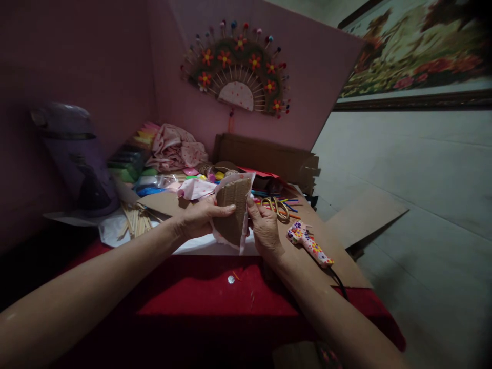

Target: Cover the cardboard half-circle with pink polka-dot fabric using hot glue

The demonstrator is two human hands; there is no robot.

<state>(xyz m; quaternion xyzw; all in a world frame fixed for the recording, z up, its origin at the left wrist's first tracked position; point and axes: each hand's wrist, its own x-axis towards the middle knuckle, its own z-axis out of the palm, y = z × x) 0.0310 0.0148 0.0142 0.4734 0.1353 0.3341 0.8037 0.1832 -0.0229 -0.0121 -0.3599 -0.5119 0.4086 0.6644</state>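
A brown cardboard piece [232, 205] with pale pink fabric around its edges is held up above the front of the table. My left hand [203, 216] grips its left side, the thumb lying across the cardboard face. At the right edge my right hand [264, 225] pinches the fabric border [243, 233] between thumb and fingers. Gold-handled scissors [277, 209] lie just beyond my right hand. A flower-patterned glue gun [310, 244] rests on a cardboard sheet to the right, its black cord trailing toward the table's front.
On the red-covered table [184, 287] are wooden sticks [135, 221], crumpled pink fabric [175, 148], a small silvery disc [231, 279] and colored craft pieces. A purple bottle [77, 159] stands at left. Behind, a decorated fan [240, 66] hangs on a pink board.
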